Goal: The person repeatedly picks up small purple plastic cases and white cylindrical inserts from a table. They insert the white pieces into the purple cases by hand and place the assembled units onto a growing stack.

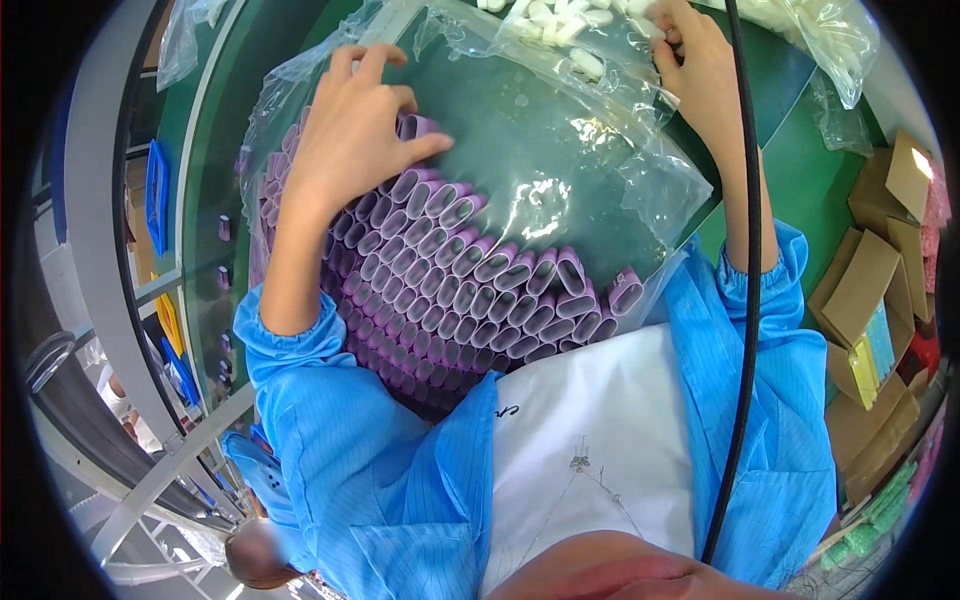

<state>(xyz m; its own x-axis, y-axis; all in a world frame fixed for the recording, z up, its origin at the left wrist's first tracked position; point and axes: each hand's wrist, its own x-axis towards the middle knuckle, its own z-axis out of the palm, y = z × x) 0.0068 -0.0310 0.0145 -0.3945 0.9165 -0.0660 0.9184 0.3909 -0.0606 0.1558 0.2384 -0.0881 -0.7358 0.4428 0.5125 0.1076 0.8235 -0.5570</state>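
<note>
I watch from far away through the head camera, and I take the big group of purple tubes (440, 270) as my landmark. These tubes are short, hollow and oval, packed side by side in many rows, with their open ends turned up to me; they lie just in front of the person's white shirt (600, 420). The left hand (365, 130) is above the far left part of the group. Its thumb stands apart from the bent fingers, and one tube shows just beneath, but I cannot tell if the skin touches it. The right hand (695, 60) is well apart from the group, beyond it and to its right, near a heap of small white pieces (560, 22). Its fingers are curled in toward the thumb, and I cannot tell whether they pinch a piece. A clear plastic sheet (545, 150) spreads from the group toward these white pieces, over the green table (825, 185). One single tube (625, 290) sits at the right edge of the group, leaning a little. To the right of the group a black cable (745, 300) crosses my view, and farther right stand open cardboard boxes (850, 285). To the left of the group I see a few small purple pieces (224, 228) and, farther, a blue bin (157, 198).
</note>
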